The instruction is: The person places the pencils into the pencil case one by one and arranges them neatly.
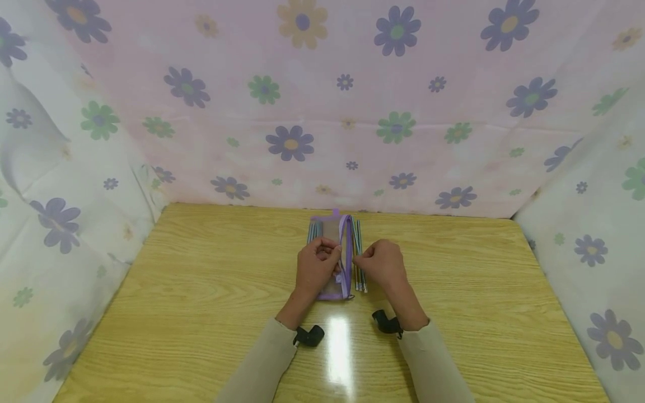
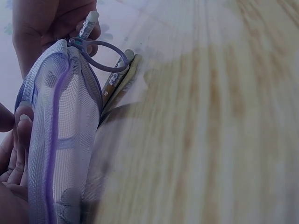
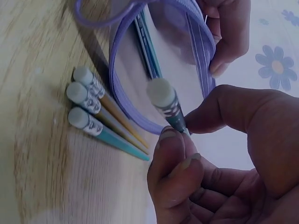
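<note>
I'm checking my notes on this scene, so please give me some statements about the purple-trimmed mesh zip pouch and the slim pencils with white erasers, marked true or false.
1. The left grip holds the purple-trimmed mesh zip pouch. True.
2. The pouch is fully zipped shut. False: it is open.
3. The right grip is empty. False: it pinches a teal pencil with a white eraser.
4. Three slim pencils with white erasers lie on the yellowish wood-grain table. True.
5. Those three are inside the pouch. False: they lie beside it.
</note>
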The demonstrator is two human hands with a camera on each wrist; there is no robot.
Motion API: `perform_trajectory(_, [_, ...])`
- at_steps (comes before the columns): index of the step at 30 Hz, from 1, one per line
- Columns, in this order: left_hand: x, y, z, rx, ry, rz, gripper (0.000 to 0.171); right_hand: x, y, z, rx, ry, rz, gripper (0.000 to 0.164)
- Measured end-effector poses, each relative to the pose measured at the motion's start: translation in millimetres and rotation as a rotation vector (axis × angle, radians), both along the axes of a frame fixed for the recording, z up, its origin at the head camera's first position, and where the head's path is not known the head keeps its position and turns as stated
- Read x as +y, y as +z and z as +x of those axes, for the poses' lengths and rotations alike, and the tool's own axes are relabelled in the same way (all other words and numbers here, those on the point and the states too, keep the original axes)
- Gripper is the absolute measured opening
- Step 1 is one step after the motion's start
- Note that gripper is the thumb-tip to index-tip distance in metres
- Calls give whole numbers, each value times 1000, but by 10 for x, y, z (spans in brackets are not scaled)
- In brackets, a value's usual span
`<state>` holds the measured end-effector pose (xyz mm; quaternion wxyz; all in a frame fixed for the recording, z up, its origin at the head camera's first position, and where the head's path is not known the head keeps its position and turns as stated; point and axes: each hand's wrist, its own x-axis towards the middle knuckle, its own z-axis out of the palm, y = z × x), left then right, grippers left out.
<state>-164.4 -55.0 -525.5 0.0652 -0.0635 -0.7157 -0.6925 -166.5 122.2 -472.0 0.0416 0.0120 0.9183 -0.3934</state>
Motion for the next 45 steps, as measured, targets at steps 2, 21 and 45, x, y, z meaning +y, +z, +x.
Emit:
perform_trajectory(2, [-3, 1, -4, -1, 0, 5, 8, -16, 7, 4, -6, 9, -9, 27])
perform_trajectory(21, [-12, 11, -32, 8, -2, 9, 7, -100, -43, -25, -16, -5, -117, 17])
perform_trajectory(45, [2, -18, -48, -8, 5, 6, 7, -201, -201, -47, -7, -40, -189, 18])
